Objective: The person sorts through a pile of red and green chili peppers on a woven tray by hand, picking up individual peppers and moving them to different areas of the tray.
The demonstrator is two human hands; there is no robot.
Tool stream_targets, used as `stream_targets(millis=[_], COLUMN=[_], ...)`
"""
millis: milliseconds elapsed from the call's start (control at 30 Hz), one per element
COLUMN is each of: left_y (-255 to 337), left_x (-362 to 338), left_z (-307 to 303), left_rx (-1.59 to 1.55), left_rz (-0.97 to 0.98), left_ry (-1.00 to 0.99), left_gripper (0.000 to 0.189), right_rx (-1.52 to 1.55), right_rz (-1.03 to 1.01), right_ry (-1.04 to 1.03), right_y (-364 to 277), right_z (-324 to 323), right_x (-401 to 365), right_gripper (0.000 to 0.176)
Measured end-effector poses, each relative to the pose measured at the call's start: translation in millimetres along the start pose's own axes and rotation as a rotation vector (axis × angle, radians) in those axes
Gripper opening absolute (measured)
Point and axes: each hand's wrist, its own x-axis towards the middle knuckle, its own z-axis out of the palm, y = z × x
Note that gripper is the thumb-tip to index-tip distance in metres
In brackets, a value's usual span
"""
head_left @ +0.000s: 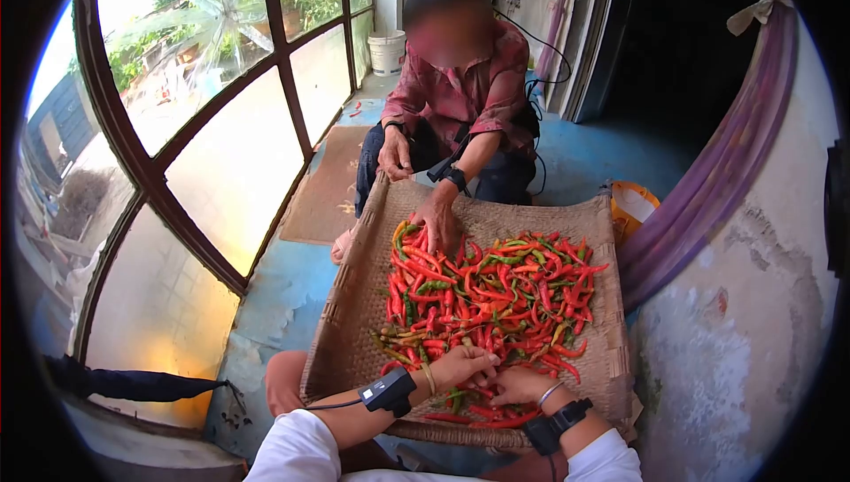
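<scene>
A heap of chili peppers, mostly red with some green and orange, lies in a woven basket tray. Over the near part of the heap, my left hand has its thumb and fingers pinched together. My right hand is close beside it on the right, fingers also closed, the fingertips of both nearly meeting. Whatever is between them is too small to make out. Several red peppers lie under and in front of my hands near the tray's close edge.
Opposite me a person sits with one hand in the peppers and the other by the tray's far corner. Framed windows run along the left. A purple curtain and a wall stand right. A white bucket is behind.
</scene>
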Motion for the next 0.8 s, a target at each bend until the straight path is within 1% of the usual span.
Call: stream_targets(millis=[33,67,133,167,233,300,333,400,433,500,533,600,633,700,733,800], left_y=[-3.6,-7.0,-10.4,-11.0,-5.1,-4.6,-4.1,-9.5,-11.7,-13.9,-14.4,-11.2,-8.7,-2.0,1.6,8.2], left_x=[2.0,4.5,6.6,6.8,5.0,4.0,3.6,6.9,8.5,9.6,8.9,6.4,4.8,1.3,-0.7,-4.4], left_z=[0.2,0.3,1.0,0.7,1.7,2.4,2.2,-0.8,-1.8,-2.4,-2.3,-0.5,1.0,3.0,3.1,4.7], left_rx=[0.126,0.126,0.098,0.097,0.158,0.150,0.142,0.173,0.200,0.218,0.229,0.238,0.247,0.254,0.265,0.254], left_rz=[-0.017,-0.016,-0.011,-0.016,-0.017,-0.015,-0.013,0.001,0.008,0.023,0.036,0.072,0.107,0.085,0.062,0.045], left_ry=[-0.010,-0.010,-0.032,-0.034,0.027,0.053,0.078,0.065,0.049,0.043,0.038,0.059,0.078,0.078,0.070,0.053], left_gripper=[0.033,0.033,0.021,0.021,0.021,0.023,0.024,0.027,0.030,0.031,0.031,0.032,0.032,0.029,0.027,0.027], right_rx=[-0.001,-0.025,-0.045,-0.054,-0.064,0.094,0.090,-0.058,-0.059,-0.190,-0.191,-0.027,-0.029,0.513,0.516,0.788], right_rz=[0.000,0.032,0.063,0.067,0.072,0.103,0.101,0.036,0.037,-0.003,-0.005,-0.204,-0.208,0.010,0.008,-0.034], right_ry=[0.000,0.000,0.001,0.019,0.035,-0.051,-0.047,0.157,0.164,0.271,0.271,0.401,0.400,0.354,0.350,0.564], right_y=[2.5,6.9,8.3,7.1,3.8,-1.3,1.1,12.5,17.2,22.2,23.2,20.9,11.7,-6.7,-4.5,1.8], right_z=[3.2,9.1,12.8,14.6,14.7,9.3,12.1,23.9,26.3,27.4,24.8,11.1,-0.2,-18.6,-18.9,-18.6], right_x=[2.7,7.4,10.1,9.2,6.4,4.2,5.9,11.8,13.9,14.8,10.8,-2.0,-12.9,-33.2,-33.0,-33.9], right_gripper=[0.043,0.043,0.044,0.043,0.042,0.038,0.038,0.033,0.033,0.028,0.028,0.020,0.020,0.015,0.015,0.014])
